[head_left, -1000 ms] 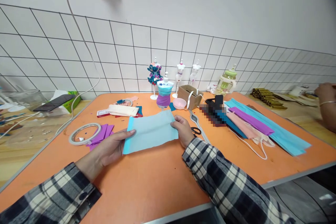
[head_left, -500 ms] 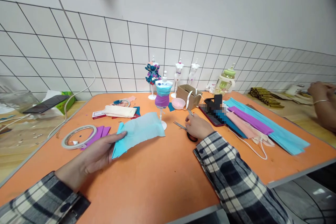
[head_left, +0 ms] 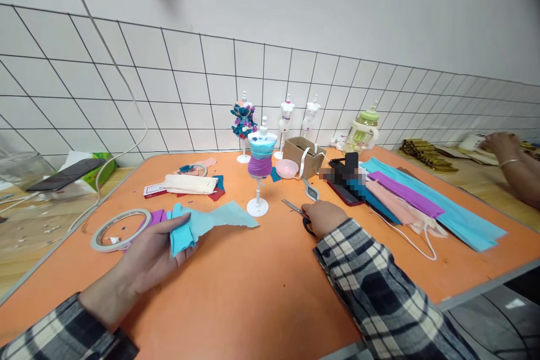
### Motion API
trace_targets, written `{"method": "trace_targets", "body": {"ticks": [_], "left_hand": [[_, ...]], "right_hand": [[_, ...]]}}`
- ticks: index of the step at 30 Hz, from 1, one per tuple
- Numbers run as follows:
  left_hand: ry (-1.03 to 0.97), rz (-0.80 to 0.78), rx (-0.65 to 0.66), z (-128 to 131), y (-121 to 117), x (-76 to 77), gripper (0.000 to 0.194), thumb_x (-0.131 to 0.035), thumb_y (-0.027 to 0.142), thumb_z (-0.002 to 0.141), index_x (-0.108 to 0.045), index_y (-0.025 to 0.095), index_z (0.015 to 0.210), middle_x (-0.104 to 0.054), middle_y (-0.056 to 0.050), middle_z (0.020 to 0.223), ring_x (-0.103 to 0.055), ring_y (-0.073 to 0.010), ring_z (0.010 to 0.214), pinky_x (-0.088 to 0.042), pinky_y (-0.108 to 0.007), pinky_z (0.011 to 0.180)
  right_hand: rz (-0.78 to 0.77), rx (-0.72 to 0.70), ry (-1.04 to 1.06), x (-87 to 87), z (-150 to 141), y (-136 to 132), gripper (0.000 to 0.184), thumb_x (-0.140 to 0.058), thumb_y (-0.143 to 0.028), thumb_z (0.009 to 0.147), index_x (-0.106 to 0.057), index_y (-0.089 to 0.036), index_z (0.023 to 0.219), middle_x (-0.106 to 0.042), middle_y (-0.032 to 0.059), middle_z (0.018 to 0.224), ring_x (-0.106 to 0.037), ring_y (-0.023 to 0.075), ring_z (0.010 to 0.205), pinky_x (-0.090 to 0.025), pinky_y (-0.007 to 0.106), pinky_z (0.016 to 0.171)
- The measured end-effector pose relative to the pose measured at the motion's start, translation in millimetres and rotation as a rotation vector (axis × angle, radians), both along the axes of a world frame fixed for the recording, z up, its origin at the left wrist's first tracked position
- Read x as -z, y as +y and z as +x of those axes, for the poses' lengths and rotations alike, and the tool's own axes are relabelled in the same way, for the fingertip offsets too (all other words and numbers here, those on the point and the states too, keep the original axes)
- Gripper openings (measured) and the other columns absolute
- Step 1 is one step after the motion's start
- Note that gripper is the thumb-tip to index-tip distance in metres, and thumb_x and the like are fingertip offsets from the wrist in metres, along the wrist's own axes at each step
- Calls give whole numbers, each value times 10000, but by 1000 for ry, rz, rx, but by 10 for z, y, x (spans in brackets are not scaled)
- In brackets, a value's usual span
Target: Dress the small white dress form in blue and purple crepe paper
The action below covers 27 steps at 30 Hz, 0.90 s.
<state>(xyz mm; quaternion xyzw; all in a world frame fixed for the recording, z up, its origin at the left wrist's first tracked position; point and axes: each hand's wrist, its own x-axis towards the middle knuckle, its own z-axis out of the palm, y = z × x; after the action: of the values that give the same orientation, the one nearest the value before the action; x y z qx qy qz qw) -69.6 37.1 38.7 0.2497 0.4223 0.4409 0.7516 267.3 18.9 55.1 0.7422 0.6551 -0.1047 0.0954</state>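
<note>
My left hand (head_left: 162, 244) holds a folded piece of light blue crepe paper (head_left: 181, 233) between thumb and fingers, and a loose flap of it stretches to the right. On the table, my right hand (head_left: 327, 217) has its fingers closed at the black handles of a pair of scissors (head_left: 295, 207), whose blades point left and away. Just beyond that hand lies a small grey metal tool (head_left: 312, 191). A small dress form (head_left: 260, 166) wrapped in blue and purple stands on a white base between my hands.
Beside my left hand lie a roll of tape (head_left: 99, 236) and purple paper (head_left: 157, 217). Farther back are a cardboard box (head_left: 310, 160), a pink bowl (head_left: 287, 169) and more dress forms (head_left: 243, 124). Coloured strips (head_left: 422, 197) cover the right side. Another person's hand (head_left: 504, 146) is at far right.
My right hand has shifted from the grey metal tool to the scissors handles, leaving the tool on the table. The blue paper in my left hand has swung lower and appears narrower.
</note>
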Motion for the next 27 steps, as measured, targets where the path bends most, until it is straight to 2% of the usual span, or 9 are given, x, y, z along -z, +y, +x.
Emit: {"method": "trace_targets", "body": {"ticks": [3, 6, 9, 11, 13, 15, 16, 20, 27], "left_hand": [[33, -22, 11, 30, -7, 5, 198, -634, 63, 856, -681, 153, 1026, -785, -100, 847, -763, -245, 674, -645, -307, 564], [3, 59, -34, 75, -26, -5, 347, -593, 71, 892, -647, 193, 1213, -784, -100, 1032, -774, -254, 807, -662, -362, 678], [-61, 127, -31, 82, -28, -15, 305, -566, 188, 954, -634, 243, 1246, -762, -94, 1128, -757, -284, 933, -647, -500, 798], [-54, 120, -37, 70, -22, -11, 242, -568, 242, 966, -654, 236, 1192, -773, -89, 1066, -759, -282, 901, -643, -534, 791], [-28, 125, -69, 59, -22, -2, 208, -587, 197, 952, -670, 230, 1141, -782, -58, 973, -763, -239, 780, -663, -484, 734], [17, 159, -91, 58, -34, 4, 291, -623, 73, 896, -677, 236, 1131, -783, -21, 913, -748, -194, 671, -673, -388, 651], [46, 176, -94, 63, -43, 6, 356, -638, 16, 858, -681, 236, 1135, -785, -14, 906, -742, -183, 650, -669, -344, 623], [152, 215, -66, 109, -95, 20, 449, -700, -41, 767, -702, 203, 1144, -795, -57, 987, -764, -216, 734, -657, -276, 615], [203, 294, -53, 225, -185, 74, 474, -814, 118, 730, -705, 234, 1177, -757, -60, 1184, -708, -297, 1094, -641, -278, 818]], "right_hand": [[0, -3, 19, -30, -38, -33, 303, -581, -114, 843, -698, -140, 1121, -686, 209, 1083, -655, 342, 1050, -488, 402, 780], [12, -27, 78, -112, -11, -103, 244, -655, -133, 779, -713, -123, 1015, -688, 215, 1058, -657, 353, 1031, -489, 393, 764], [-69, -137, 305, -204, 9, -203, 348, -682, -188, 756, -681, -219, 1103, -710, 72, 922, -686, 220, 791, -491, 281, 631], [-247, -239, 682, -216, -51, -256, 484, -661, -207, 766, -606, -285, 1240, -680, -19, 830, -628, 130, 591, -456, 215, 513], [-457, -304, 1089, -165, -191, -282, 506, -663, -248, 771, -567, -276, 1267, -640, -50, 780, -574, 92, 505, -430, 182, 450], [-516, -279, 1257, -65, -375, -288, 334, -635, -391, 826, -589, -218, 1109, -587, -66, 685, -495, 61, 410, -414, 167, 397], [-571, -268, 1314, -7, -467, -289, 334, -591, -475, 860, -573, -212, 1065, -582, -62, 684, -484, 57, 405, -420, 165, 386], [-729, -308, 1414, 189, -725, -322, 398, -575, -587, 864, -543, -218, 1011, -581, -44, 716, -474, 64, 433, -423, 152, 335], [-620, -269, 1469, 305, -852, -405, 331, -595, -536, 879, -517, -236, 995, -562, -62, 720, -469, 63, 419, -451, 168, 325]]}}
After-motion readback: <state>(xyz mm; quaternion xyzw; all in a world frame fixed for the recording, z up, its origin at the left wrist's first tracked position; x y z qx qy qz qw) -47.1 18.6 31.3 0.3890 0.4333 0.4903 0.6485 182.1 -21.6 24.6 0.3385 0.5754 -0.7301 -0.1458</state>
